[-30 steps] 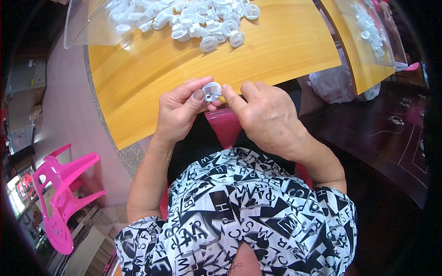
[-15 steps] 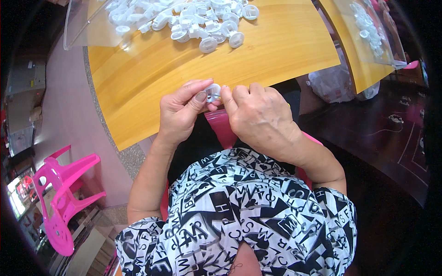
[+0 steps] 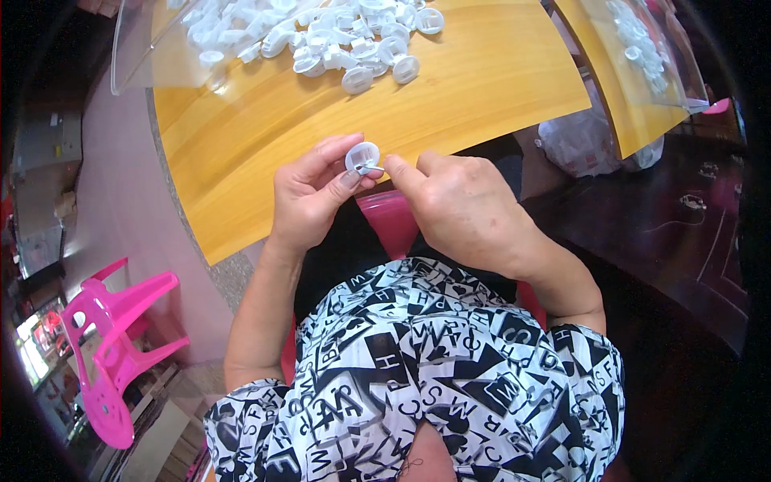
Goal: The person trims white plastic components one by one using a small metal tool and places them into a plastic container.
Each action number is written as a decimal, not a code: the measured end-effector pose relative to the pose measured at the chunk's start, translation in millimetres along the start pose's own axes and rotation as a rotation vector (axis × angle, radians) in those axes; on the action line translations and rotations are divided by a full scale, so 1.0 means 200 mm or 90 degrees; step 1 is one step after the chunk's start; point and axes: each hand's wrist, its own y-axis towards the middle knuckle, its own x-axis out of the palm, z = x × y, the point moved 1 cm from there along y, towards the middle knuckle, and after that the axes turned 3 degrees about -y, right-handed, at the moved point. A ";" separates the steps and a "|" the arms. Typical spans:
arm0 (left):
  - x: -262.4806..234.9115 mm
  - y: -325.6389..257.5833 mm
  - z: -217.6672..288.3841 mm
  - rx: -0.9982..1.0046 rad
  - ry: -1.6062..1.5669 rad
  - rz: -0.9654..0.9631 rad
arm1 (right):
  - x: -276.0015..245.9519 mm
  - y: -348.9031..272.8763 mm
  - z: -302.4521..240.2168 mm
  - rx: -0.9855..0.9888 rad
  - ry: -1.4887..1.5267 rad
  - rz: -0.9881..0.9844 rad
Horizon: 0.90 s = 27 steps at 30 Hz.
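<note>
My left hand pinches a small round white plastic part between thumb and fingers, just off the near edge of the yellow table. The part's slotted flat face is turned up. My right hand is closed beside it, gripping a thin light-coloured piece whose tip meets the part's lower edge; its exact kind is too small to make out. Farther back on the table lies a heap of similar white plastic parts. Below my hands a dark pink object with a rim shows between my arms.
A clear plastic bin wall stands at the table's far left. Another yellow table at the right holds more white parts in a clear bin. White plastic bags sit below it. A pink plastic stool is on the floor at left.
The round white part in my left hand has turned so that its flat face shows more. My right hand has drawn slightly right, uncovering the thin piece at its fingertips.
</note>
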 end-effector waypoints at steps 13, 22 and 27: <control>0.03 -0.01 -0.01 0.093 0.168 0.006 | -0.01 0.03 -0.03 -0.020 -0.077 -0.029; 0.12 0.02 0.25 0.215 0.153 0.186 | -0.04 0.02 0.09 0.018 0.067 0.127; 0.00 0.29 0.81 0.568 0.514 0.360 | 0.08 0.05 0.17 0.039 0.032 0.131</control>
